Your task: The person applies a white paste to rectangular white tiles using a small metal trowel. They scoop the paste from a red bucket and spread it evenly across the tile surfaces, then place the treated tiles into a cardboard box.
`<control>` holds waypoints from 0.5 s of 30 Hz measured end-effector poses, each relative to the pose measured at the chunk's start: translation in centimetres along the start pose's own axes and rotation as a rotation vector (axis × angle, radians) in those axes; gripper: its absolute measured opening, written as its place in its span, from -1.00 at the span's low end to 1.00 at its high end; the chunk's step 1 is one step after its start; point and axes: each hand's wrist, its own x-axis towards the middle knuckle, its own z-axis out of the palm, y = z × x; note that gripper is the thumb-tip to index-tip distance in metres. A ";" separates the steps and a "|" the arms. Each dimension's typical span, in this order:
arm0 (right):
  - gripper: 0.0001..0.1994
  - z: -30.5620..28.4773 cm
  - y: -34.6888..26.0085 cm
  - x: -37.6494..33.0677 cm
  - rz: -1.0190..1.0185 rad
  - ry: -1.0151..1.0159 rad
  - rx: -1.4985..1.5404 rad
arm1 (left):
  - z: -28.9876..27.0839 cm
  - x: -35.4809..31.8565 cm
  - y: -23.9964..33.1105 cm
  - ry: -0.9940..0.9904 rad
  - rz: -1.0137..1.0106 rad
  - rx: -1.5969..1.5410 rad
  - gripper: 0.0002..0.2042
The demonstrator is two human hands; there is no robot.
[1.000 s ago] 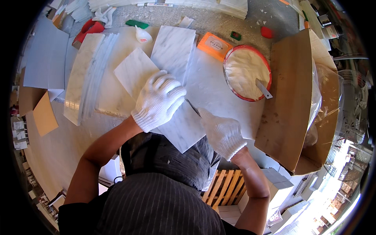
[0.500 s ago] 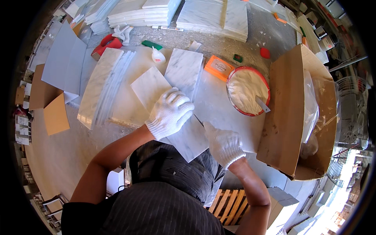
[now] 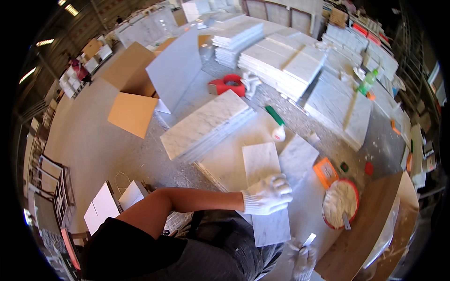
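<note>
The marble tile [image 3: 263, 196] lies flat on the pale slab [image 3: 225, 161] just in front of the person; it looks stiff, heavy for its thickness, smooth and easy to chip, so I would take it by its two long edges. The gloved left hand [image 3: 268, 195] rests flat on it, gripping nothing, while the gloved right hand [image 3: 303, 258], near and lower, holds a small white scraper [image 3: 309, 240]. To the right stands a red-rimmed bucket [image 3: 341, 202] of white paste, and farther away more tile stacks [image 3: 281, 63] and cardboard [image 3: 132, 112] fill a dusty workshop.
</note>
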 end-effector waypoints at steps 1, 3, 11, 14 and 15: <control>-0.74 -0.1 2.5 -1.7 0.000 -0.037 0.274 | 0.1 0.2 -0.1 -0.002 0.027 -0.030 -0.78; -0.76 2.5 3.6 -2.5 -0.015 -0.013 0.215 | -1.2 0.7 -0.6 -0.065 0.076 -0.110 -0.75; -0.79 9.0 2.7 -0.2 -0.378 0.172 -0.193 | -3.4 3.5 -3.0 -0.437 0.097 -0.172 -0.36; -0.80 8.1 0.4 1.0 -0.469 0.128 -0.369 | -4.7 4.0 -4.7 -0.527 0.015 -0.339 -0.34; -0.81 7.6 -0.3 1.6 -0.556 0.103 -0.455 | -4.2 4.0 -5.5 -0.554 -0.002 -0.404 -0.34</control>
